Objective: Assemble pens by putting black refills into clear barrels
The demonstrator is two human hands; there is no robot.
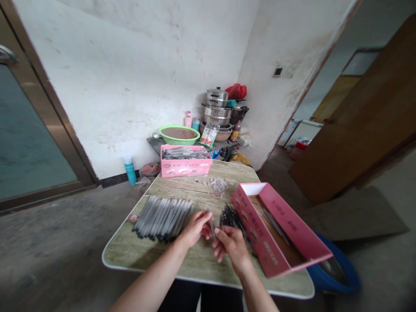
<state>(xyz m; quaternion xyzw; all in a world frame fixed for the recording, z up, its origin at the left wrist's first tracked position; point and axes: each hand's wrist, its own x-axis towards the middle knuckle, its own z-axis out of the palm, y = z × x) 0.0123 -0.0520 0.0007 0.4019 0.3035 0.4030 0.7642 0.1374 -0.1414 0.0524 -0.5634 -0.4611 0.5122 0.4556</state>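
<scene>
In front of me, my left hand pinches a slim clear pen barrel that stands nearly upright. My right hand is closed at the barrel's lower end, thumb and forefinger together; anything else between those fingers is too small to make out. Left of my hands lies a row of clear pens with dark tips pointing toward me. A bundle of thin black pen parts is just beyond my right hand, against a pink box. Small whitish pieces are heaped farther back.
The pink box at right holds a few pens and overhangs the edge of the wooden-topped table. Another pink box, full of pens, stands at the back. Behind it are a green basin and stacked steel pots.
</scene>
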